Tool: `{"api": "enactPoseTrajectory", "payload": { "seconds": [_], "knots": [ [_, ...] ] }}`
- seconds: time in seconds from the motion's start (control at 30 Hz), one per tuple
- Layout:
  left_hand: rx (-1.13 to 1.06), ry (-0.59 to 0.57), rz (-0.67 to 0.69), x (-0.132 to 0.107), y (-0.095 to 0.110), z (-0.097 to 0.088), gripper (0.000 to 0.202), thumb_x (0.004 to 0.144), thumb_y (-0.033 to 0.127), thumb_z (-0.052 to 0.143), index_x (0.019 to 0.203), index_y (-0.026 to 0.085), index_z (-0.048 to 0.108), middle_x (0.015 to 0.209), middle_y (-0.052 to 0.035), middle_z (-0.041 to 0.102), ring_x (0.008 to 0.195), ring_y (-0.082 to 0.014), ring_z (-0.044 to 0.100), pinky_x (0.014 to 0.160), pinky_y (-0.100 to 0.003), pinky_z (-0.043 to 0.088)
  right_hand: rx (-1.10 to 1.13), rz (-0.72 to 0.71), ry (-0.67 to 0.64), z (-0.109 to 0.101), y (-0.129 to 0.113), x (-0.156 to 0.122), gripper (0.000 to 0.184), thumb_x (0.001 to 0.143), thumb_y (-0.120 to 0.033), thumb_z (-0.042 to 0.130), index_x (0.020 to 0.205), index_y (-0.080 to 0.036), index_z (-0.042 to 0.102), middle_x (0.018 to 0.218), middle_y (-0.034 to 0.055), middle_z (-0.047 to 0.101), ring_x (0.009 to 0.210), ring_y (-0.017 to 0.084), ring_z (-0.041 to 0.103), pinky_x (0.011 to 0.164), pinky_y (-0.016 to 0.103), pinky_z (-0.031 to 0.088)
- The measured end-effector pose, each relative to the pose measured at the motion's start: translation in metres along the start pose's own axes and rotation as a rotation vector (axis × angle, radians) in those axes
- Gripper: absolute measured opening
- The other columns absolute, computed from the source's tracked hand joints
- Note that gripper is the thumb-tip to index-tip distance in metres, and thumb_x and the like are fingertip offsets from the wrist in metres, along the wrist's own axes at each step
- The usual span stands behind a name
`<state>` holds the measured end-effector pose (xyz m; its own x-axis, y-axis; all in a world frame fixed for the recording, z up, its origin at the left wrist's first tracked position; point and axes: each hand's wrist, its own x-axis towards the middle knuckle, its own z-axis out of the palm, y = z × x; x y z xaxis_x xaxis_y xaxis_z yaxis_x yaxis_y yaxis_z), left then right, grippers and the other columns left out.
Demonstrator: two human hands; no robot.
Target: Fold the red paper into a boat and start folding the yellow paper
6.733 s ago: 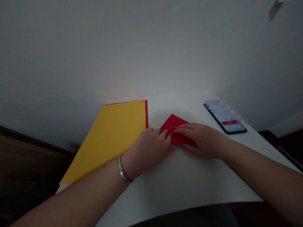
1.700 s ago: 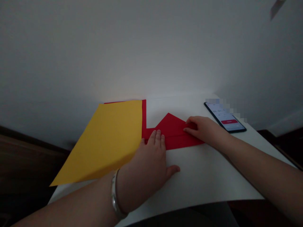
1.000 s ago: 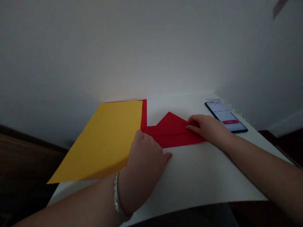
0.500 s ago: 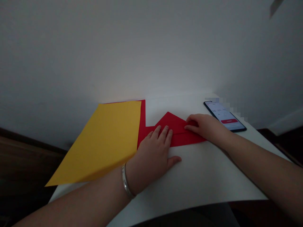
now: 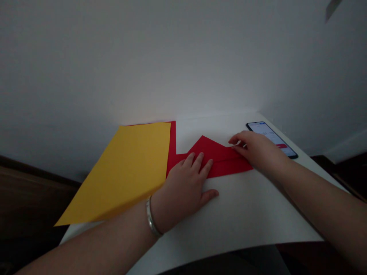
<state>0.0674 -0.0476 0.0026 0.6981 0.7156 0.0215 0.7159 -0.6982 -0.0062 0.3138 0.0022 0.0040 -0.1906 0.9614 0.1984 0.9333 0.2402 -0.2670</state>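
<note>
A folded sheet of red paper lies on the white table, with a pointed peak on its far side and a crease line running across it. My left hand, wearing a silver bangle, rests flat on its left part with fingers spread and thumb out to the right. At the paper's upper right edge is my right hand, its thumb and fingers bent in a loose pinch on that edge. The wrist and fingers hide the paper's right end in part.
Left of the hands lies a yellow sheet over more red paper, its near corner hanging past the table edge. A phone with a lit screen sits at the right, partly behind my right hand. A wall borders the table's back.
My right hand has slid a little to the right and away from me along the red paper's edge, now covering part of the phone. My left hand stays almost in place.
</note>
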Motion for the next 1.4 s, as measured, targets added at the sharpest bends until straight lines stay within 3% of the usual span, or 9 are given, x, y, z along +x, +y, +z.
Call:
{"api": "enactPoseTrajectory", "payload": {
  "seconds": [0.13, 0.27, 0.33, 0.57, 0.7, 1.1, 1.27, 1.4],
  "knots": [
    [0.005, 0.006, 0.000, 0.001, 0.000, -0.001, 0.074, 0.091, 0.065, 0.033, 0.144, 0.014, 0.039, 0.148, -0.0196, 0.039, 0.135, -0.0384, 0.037, 0.104, -0.053, 0.040, -0.074, -0.225, 0.082, -0.004, -0.008, -0.005, 0.019, 0.086, -0.023, 0.056, 0.093, -0.023, 0.074, 0.098, 0.0058, 0.069, 0.094, 0.023, 0.059, 0.087, 0.037, 0.046],
    [0.011, 0.002, 0.003, 0.004, 0.000, -0.003, 0.075, 0.091, 0.064, 0.034, 0.143, 0.011, 0.040, 0.147, -0.0208, 0.040, 0.135, -0.0388, 0.037, 0.104, -0.054, 0.040, -0.052, -0.516, -0.103, -0.004, -0.026, -0.012, 0.026, 0.090, -0.029, 0.053, 0.109, -0.025, 0.072, 0.103, 0.0057, 0.070, 0.094, 0.021, 0.059, 0.086, 0.036, 0.048],
    [0.017, -0.005, -0.001, 0.005, 0.000, -0.004, 0.077, 0.090, 0.065, 0.034, 0.142, 0.009, 0.041, 0.146, -0.0216, 0.041, 0.135, -0.0392, 0.037, 0.104, -0.054, 0.040, -0.066, -0.557, -0.134, -0.002, -0.032, -0.014, 0.029, 0.091, -0.029, 0.052, 0.114, -0.024, 0.069, 0.109, 0.0065, 0.069, 0.097, 0.022, 0.059, 0.088, 0.038, 0.048],
    [0.023, -0.012, -0.009, 0.006, -0.001, -0.004, 0.078, 0.089, 0.066, 0.036, 0.142, 0.009, 0.041, 0.146, -0.0213, 0.041, 0.135, -0.0384, 0.038, 0.104, -0.052, 0.040, -0.116, -0.586, -0.148, 0.001, -0.030, -0.014, 0.033, 0.092, -0.031, 0.051, 0.120, -0.024, 0.067, 0.116, 0.0072, 0.067, 0.102, 0.024, 0.059, 0.090, 0.042, 0.048],
    [0.023, -0.003, -0.005, 0.006, -0.002, -0.005, 0.077, 0.089, 0.065, 0.038, 0.141, 0.008, 0.042, 0.146, -0.0209, 0.041, 0.135, -0.0379, 0.038, 0.105, -0.051, 0.040, -0.143, -0.593, -0.138, 0.001, -0.030, -0.015, 0.030, 0.092, -0.031, 0.051, 0.114, -0.024, 0.070, 0.113, 0.0076, 0.067, 0.101, 0.024, 0.059, 0.088, 0.041, 0.050],
    [0.054, -0.109, -0.074, 0.001, 0.001, -0.018, 0.077, 0.088, 0.063, 0.044, 0.136, 0.002, 0.048, 0.142, -0.0253, 0.045, 0.132, -0.0385, 0.043, 0.101, -0.051, 0.044, -0.148, -0.427, -0.186, -0.009, -0.032, -0.016, 0.026, 0.090, -0.028, 0.053, 0.100, -0.021, 0.075, 0.105, 0.0074, 0.069, 0.096, 0.021, 0.062, 0.087, 0.038, 0.051],
    [0.137, -0.120, -0.116, 0.001, 0.006, -0.025, 0.073, 0.089, 0.061, 0.043, 0.127, 0.000, 0.056, 0.132, -0.0266, 0.055, 0.122, -0.0377, 0.052, 0.097, -0.049, 0.046, -0.144, -0.398, -0.205, -0.011, -0.029, -0.014, 0.024, 0.088, -0.026, 0.054, 0.093, -0.023, 0.077, 0.105, 0.0062, 0.070, 0.095, 0.021, 0.063, 0.089, 0.037, 0.051],
    [0.240, -0.130, -0.156, 0.000, 0.008, -0.028, 0.066, 0.089, 0.061, 0.044, 0.107, 0.003, 0.069, 0.112, -0.0244, 0.067, 0.106, -0.0363, 0.061, 0.090, -0.050, 0.046, -0.152, -0.370, -0.237, -0.012, -0.024, -0.013, 0.024, 0.087, -0.025, 0.053, 0.088, -0.024, 0.077, 0.105, 0.0050, 0.070, 0.094, 0.021, 0.064, 0.089, 0.037, 0.051]
  ]
}}
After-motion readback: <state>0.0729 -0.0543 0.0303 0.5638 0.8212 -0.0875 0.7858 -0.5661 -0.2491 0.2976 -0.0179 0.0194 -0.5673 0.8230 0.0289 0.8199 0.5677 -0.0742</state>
